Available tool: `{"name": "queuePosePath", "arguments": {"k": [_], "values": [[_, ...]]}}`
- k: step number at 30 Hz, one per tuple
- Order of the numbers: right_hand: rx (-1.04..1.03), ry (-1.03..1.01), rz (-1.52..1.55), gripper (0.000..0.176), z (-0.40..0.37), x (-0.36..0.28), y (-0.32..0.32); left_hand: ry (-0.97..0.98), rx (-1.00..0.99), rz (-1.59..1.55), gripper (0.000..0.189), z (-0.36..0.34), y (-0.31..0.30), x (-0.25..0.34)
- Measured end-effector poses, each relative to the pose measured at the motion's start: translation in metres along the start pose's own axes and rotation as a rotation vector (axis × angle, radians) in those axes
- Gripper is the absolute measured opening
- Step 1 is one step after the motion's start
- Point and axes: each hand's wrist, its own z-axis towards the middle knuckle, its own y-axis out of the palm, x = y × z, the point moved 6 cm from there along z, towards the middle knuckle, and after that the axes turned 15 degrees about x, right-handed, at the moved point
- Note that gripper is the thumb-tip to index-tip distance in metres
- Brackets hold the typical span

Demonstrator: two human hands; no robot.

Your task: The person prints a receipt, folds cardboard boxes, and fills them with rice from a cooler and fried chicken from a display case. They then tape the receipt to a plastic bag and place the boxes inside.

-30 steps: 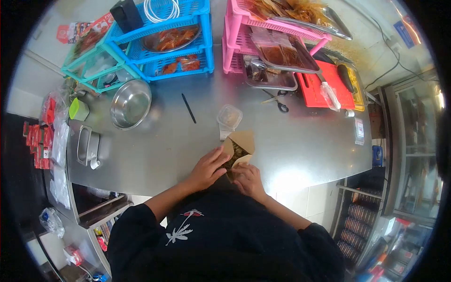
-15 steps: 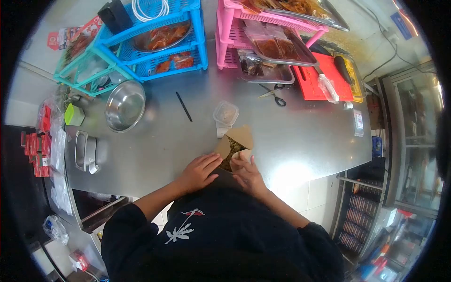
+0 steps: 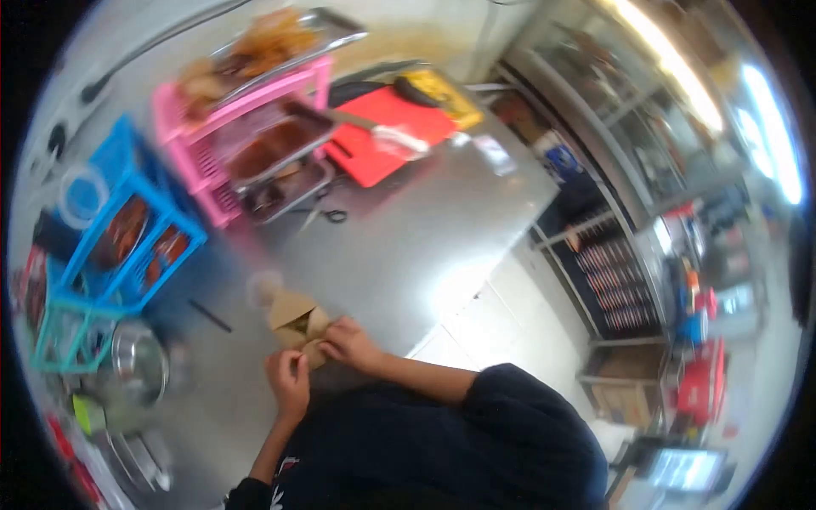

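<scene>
Paper carton: brown, on the surface
Flaps: I see them partly folded
Filling: greenish, showing between them

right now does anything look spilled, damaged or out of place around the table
The wall behind the pink rack looks odd: a brownish stain marks its otherwise pale surface. No spill shows around the paper box, though the picture is blurred.

Head-worn wide-angle view, tilted, facing forward and down, from near above a metal table, left side apparently blurred
</scene>
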Motion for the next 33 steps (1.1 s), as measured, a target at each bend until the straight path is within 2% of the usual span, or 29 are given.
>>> {"name": "queuePosePath", "arguments": {"k": [1,2,3,4,5,7,9,13,14,15,16,18,20,22,24,25,26,27,28,31,33], "values": [[0.042,0.015,-0.026,0.024,-0.001,0.003,-0.002,0.007,0.011,0.017,0.016,0.001,0.001,0.005],[0.041,-0.023,-0.132,0.032,-0.001,0.003,0.002,0.033,-0.011,0.006,0.016,0.002,0.006,0.012],[0.03,-0.062,-0.231,0.039,0.0,0.003,0.002,0.026,0.06,0.055,0.023,0.004,0.004,0.016],[0.047,-0.056,-0.231,0.039,0.008,-0.006,-0.008,0.015,0.138,0.107,0.03,0.006,0.001,0.018],[0.128,-0.084,-0.242,0.045,0.016,-0.018,-0.024,0.027,0.132,0.109,0.03,0.002,0.004,0.018],[0.211,-0.118,-0.258,0.052,0.025,-0.024,-0.024,-0.171,0.119,-0.066,0.044,-0.001,0.008,-0.005],[0.196,0.153,-0.002,0.062,0.029,-0.004,-0.014,-0.191,0.076,-0.095,0.045,0.0,0.01,-0.007],[0.017,0.217,0.093,0.06,0.05,0.011,-0.01,-0.225,-0.038,-0.168,0.044,-0.002,0.017,-0.01],[-0.144,0.133,0.044,0.056,0.05,0.009,-0.005,-0.233,-0.029,-0.158,0.044,-0.001,0.019,-0.011],[-0.308,0.045,-0.003,0.052,0.047,0.007,0.0,-0.111,-0.009,-0.079,0.04,0.0,0.019,-0.004],[-0.329,0.037,0.015,0.052,0.048,0.007,-0.005,0.005,0.014,0.005,0.037,0.001,0.019,0.003],[-0.274,-0.385,0.093,0.042,0.046,-0.013,-0.021,-0.015,0.044,0.05,0.035,-0.001,0.026,0.001],[-0.235,-0.595,0.191,0.044,0.045,-0.017,-0.025,-0.091,0.093,0.039,0.03,-0.002,0.025,0.005],[-0.332,-0.6,-0.083,0.048,0.024,-0.004,-0.009,-0.187,0.169,0.014,0.027,-0.005,0.027,0.003],[-0.422,-0.726,-0.162,0.052,0.011,0.002,-0.01,-0.226,0.192,0.039,0.026,-0.01,0.02,0.0],[-0.466,-0.752,-0.105,0.052,0.004,-0.005,-0.015,-0.239,0.174,0.036,0.026,-0.014,0.018,0.002],[-0.49,-0.649,-0.098,0.052,0.008,-0.013,-0.026,-0.279,0.207,0.065,0.026,-0.02,0.014,-0.001],[-0.505,-0.543,-0.107,0.052,0.014,-0.018,-0.033,-0.272,0.127,0.013,0.025,-0.023,0.02,-0.003],[-0.52,-0.558,-0.098,0.052,0.014,-0.027,-0.034,-0.251,0.04,-0.053,0.024,-0.023,0.023,-0.003],[-0.519,-0.564,-0.15,0.049,0.019,-0.03,-0.036,-0.34,0.03,-0.095,0.016,-0.022,0.027,-0.002],[-0.507,-0.593,-0.069,0.056,0.02,-0.03,-0.029,-0.337,-0.005,-0.098,0.014,-0.024,0.03,-0.012]]}}
